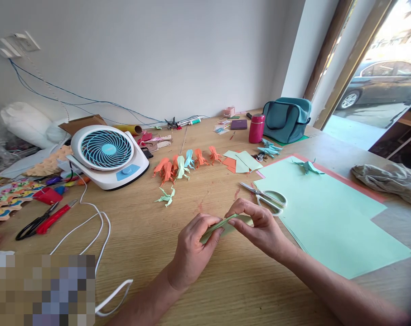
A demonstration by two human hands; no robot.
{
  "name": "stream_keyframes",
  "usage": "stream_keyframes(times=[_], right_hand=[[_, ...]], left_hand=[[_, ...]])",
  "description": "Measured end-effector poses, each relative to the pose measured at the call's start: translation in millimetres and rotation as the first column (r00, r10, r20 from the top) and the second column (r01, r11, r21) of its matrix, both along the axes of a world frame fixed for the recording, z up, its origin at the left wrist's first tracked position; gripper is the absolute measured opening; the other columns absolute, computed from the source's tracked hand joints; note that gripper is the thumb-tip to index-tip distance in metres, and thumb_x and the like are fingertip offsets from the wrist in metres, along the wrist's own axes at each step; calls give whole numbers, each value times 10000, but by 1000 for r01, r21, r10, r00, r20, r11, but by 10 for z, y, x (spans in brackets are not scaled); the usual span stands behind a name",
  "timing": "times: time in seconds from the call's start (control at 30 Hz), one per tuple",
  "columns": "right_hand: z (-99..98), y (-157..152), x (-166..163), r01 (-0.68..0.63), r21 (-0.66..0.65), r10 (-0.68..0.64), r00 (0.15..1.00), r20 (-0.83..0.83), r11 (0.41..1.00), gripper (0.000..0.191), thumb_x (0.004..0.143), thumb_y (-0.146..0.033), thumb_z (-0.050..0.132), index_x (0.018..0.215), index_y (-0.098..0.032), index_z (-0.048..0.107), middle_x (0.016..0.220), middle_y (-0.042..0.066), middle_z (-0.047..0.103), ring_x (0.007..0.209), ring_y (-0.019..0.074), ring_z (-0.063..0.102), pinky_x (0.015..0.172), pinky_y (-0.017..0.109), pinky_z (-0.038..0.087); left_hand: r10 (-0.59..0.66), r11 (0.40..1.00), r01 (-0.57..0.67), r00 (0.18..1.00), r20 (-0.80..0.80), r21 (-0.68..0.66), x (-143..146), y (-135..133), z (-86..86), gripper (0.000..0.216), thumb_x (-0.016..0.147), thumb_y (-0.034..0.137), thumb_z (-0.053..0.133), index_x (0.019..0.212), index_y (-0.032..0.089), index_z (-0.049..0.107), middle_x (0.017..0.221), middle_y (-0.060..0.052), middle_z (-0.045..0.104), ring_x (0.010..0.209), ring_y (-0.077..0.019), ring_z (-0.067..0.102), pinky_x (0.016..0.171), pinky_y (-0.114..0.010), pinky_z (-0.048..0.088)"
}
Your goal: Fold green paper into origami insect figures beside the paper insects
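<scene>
Both hands hold a folded piece of light green paper (212, 231) above the front of the table. My left hand (195, 240) pinches its left part between thumb and fingers. With thumb and forefinger, my right hand (259, 226) grips the top edge further right. Behind the hands lie white-handled scissors (275, 199), apart from them. A green origami figure (166, 197) rests on the table, and beyond it stand several orange, blue and green origami figures (181, 166) in a row. To the right are large light green sheets (331, 213) with a blue-green folded figure (309, 167) on top.
A white fan (106, 154) stands at the left, its white cable (101, 217) looping forward. Red-handled and black scissors (45, 222) lie nearby. Small cut papers (244, 161), a pink bottle (257, 128) and a teal bag (287, 120) are at the back right. A grey cloth (389, 181) lies far right.
</scene>
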State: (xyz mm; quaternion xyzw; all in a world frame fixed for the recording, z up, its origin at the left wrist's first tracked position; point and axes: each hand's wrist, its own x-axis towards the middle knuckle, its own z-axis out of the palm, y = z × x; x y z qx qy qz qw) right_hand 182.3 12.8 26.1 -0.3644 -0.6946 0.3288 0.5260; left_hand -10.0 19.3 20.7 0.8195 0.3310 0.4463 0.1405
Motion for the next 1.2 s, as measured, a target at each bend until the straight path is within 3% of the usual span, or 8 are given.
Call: stream_keyframes(times=[0.37, 0.87, 1.2], right_hand=[[9, 6, -8, 14, 30, -13, 1000, -15, 999, 169, 944, -282, 591, 805, -203, 645, 761, 19, 636, 735, 157, 583, 700, 290, 467], [-38, 2, -9, 8, -33, -10, 998, -58, 999, 83, 929, -226, 604, 867, -209, 656, 781, 6, 604, 746, 148, 552, 702, 279, 433], [-75, 33, 11, -25, -45, 22, 997, -69, 999, 124, 943, -245, 597, 829, -213, 636, 771, 2, 588, 735, 150, 528, 695, 292, 410]], left_hand=[[-5, 1000, 5, 1000, -15, -16, -8, -12, -5, 146, 888, 80, 600, 963, 203, 619, 889, -17, 682, 820, -128, 648, 753, -214, 502], [-20, 997, 19, 1000, -24, -76, -18, -22, 14, 89, 905, 120, 600, 949, 193, 627, 856, -10, 670, 784, -117, 628, 723, -207, 471], [-6, 997, -1, 996, -93, -72, -53, -3, 58, 135, 891, 97, 599, 967, 204, 628, 871, -7, 679, 798, -129, 633, 723, -224, 463]])
